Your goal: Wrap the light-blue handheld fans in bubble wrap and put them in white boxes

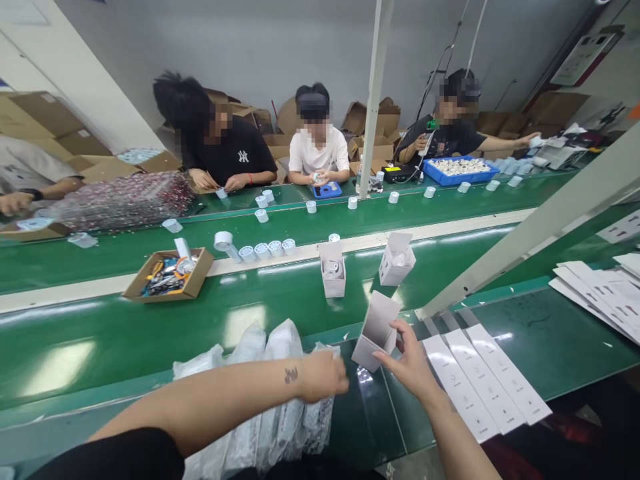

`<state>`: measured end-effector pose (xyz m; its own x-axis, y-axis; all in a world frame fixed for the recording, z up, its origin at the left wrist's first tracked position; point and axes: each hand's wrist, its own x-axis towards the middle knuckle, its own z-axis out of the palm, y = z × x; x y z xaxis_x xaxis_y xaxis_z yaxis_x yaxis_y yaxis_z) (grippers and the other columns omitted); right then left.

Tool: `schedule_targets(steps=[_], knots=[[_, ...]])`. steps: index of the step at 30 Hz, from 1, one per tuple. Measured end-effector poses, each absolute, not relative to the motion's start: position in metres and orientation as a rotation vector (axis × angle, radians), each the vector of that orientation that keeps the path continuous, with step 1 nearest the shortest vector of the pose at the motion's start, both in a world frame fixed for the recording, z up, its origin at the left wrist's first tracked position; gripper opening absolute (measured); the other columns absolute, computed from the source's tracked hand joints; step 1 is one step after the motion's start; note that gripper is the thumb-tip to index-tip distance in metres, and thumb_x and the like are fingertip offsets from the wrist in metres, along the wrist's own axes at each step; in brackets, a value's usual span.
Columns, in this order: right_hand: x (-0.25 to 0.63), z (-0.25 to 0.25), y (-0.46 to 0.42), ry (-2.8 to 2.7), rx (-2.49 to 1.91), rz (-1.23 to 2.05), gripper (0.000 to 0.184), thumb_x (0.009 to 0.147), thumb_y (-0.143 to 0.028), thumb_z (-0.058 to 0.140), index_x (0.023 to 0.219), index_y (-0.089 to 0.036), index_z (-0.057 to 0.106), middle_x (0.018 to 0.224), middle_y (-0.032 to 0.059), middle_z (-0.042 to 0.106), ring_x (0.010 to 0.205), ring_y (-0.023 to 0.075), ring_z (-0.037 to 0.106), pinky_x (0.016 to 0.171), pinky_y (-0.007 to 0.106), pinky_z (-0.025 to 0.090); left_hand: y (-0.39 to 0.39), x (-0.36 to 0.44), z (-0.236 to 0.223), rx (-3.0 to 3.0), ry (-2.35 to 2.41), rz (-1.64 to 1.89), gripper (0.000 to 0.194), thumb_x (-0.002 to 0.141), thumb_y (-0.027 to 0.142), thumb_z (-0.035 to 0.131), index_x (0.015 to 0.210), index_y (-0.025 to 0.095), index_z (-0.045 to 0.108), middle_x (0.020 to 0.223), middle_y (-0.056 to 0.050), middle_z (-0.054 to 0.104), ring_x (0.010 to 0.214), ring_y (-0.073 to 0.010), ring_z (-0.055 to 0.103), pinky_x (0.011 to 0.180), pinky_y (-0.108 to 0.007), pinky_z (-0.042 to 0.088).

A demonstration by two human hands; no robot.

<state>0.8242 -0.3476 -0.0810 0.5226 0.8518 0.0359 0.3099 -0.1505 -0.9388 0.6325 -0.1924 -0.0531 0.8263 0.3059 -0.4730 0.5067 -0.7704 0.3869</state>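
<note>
one white box [369,355] stands open in the right hand [413,363], tilted above the near edge of the green table [363,437], its flap raised; whether its base touches the surface i cannot tell. the thumb is on the near side and the fingers reach round the far side, parted by about the box's width. the left hand [320,378] is blurred, its fingers curled, beside the box and over the clear-wrapped packets [285,339]; whether it has hold of anything i cannot tell. flat cartons [480,380] lie to the right, and two more open boxes [333,283] with something inside sit on the belt [175,333]. the step in hand looks like steadying the open box; a next move at its mouth would call for a light grip and the flap kept out of the way.
</note>
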Motion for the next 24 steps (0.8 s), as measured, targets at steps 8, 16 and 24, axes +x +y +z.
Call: schedule_targets(steps=[8,16,24], knots=[[0.826,-0.082,-0.343,-1.087,-1.676,0.69,0.055,0.073,-0.033,0.071,0.121,-0.027,0.044,0.143,0.0123,0.039,0.132,0.03,0.043,0.1,0.046,0.049,-0.243,0.619,-0.107,3.01,-0.713,-1.292,0.049,0.077,0.045,0.054,0.121,0.065,0.053,0.134,0.012,0.06,0.13,-0.0282,0.05,0.092,-0.064,0.049],[0.819,-0.08,-0.338,-1.092,-1.615,0.706,0.059,0.071,-0.03,0.074,0.121,-0.028,0.043,0.137,0.0104,0.044,0.124,0.0289,0.05,0.094,0.046,0.052,-0.204,0.611,0.007,2.582,0.207,-0.112,0.036,0.073,0.016,0.061,0.108,0.024,0.065,0.097,-0.006,0.072,0.093,-0.0276,0.068,0.081,-0.039,0.055],[0.796,-0.074,-0.317,-1.377,-1.583,0.595,0.058,0.069,-0.023,0.075,0.118,-0.026,0.044,0.129,0.0095,0.052,0.117,0.0284,0.056,0.094,0.046,0.052,-0.191,0.623,0.023,1.859,0.996,1.067,0.04,0.084,0.04,0.062,0.116,0.019,0.05,0.093,-0.003,0.066,0.077,-0.0169,0.065,0.069,-0.028,0.053]])
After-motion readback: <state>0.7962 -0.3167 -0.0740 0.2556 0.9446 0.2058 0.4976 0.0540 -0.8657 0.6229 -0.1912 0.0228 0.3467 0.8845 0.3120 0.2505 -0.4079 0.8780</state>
